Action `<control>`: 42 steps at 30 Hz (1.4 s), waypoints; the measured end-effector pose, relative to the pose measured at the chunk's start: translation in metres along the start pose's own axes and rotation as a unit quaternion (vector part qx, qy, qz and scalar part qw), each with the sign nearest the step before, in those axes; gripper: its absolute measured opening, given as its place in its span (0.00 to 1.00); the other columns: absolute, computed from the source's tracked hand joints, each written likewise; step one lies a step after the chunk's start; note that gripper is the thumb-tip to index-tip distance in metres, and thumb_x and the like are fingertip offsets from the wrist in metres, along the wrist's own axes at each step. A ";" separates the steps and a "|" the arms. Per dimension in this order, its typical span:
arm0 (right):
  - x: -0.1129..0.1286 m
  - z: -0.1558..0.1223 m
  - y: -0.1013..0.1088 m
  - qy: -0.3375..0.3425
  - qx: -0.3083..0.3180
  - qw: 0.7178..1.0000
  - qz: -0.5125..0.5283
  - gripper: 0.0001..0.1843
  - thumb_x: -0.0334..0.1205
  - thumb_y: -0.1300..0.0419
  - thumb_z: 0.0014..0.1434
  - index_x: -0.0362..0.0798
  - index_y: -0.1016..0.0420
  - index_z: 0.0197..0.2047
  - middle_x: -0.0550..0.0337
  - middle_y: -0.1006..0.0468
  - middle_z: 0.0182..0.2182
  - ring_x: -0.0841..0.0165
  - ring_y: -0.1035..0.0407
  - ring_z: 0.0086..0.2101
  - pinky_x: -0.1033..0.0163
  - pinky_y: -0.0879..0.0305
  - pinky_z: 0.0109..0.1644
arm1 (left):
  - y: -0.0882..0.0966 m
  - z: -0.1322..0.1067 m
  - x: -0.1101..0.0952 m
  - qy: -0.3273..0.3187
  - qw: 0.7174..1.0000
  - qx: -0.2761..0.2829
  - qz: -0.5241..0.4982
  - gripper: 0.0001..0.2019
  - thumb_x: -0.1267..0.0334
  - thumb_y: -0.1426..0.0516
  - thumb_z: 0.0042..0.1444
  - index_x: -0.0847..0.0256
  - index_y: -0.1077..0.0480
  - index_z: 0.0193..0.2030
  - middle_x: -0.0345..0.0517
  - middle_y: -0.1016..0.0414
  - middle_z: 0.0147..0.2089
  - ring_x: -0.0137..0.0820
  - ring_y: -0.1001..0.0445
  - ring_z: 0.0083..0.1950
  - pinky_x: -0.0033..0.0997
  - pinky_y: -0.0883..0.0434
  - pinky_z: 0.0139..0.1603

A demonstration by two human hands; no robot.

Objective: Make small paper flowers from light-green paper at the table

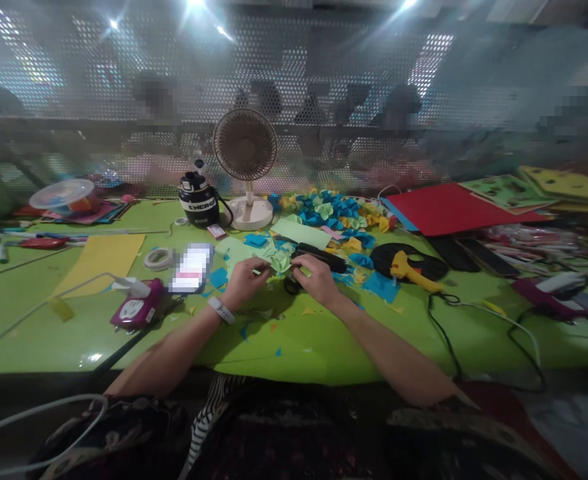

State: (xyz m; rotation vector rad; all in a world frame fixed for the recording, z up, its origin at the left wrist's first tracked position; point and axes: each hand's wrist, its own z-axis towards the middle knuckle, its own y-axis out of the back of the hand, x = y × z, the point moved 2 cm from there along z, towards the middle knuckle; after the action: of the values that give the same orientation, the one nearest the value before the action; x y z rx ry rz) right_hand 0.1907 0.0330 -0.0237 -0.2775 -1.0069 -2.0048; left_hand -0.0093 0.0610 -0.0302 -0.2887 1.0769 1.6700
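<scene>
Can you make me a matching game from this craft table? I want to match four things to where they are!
Things:
1. White wristband
2. Yellow hot glue gun
3. Desk fan
4. Roll of tape

Places:
A. Beside the pile of paper scraps
B. Around the wrist of the left hand
C. Next to the yellow paper sheet
D. On a black pad

Right pairs: 1-B, 2-D, 3-A, 4-C
</scene>
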 end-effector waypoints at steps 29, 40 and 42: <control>0.008 -0.011 0.001 0.061 0.030 0.994 -0.085 0.10 0.39 0.45 0.65 0.51 0.22 0.37 0.54 0.18 0.34 0.60 0.24 0.36 0.54 0.28 0.41 | -0.005 -0.006 -0.016 -0.004 1.000 0.023 0.015 0.22 0.76 0.43 0.53 0.58 0.27 0.55 0.48 0.21 0.46 0.35 0.23 0.45 0.36 0.25 0.47; 0.010 -0.016 0.004 -0.010 0.061 0.996 -0.067 0.10 0.40 0.45 0.64 0.51 0.22 0.39 0.55 0.17 0.35 0.61 0.23 0.36 0.55 0.27 0.43 | -0.006 -0.011 -0.021 -0.043 0.999 -0.005 -0.027 0.17 0.77 0.43 0.54 0.58 0.24 0.49 0.46 0.19 0.41 0.34 0.23 0.42 0.37 0.23 0.44; 0.012 -0.015 0.006 -0.026 0.073 0.995 -0.058 0.10 0.40 0.45 0.64 0.52 0.22 0.38 0.56 0.17 0.34 0.62 0.23 0.36 0.56 0.27 0.42 | -0.007 -0.012 -0.021 -0.043 0.999 0.000 -0.027 0.16 0.75 0.43 0.55 0.58 0.24 0.48 0.46 0.19 0.40 0.34 0.23 0.41 0.37 0.23 0.43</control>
State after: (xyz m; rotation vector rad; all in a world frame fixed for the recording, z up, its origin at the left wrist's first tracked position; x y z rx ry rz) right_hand 0.1904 0.0127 -0.0240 -0.1961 -1.2217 -2.0238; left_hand 0.0008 0.0386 -0.0264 -0.2405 0.9966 1.6198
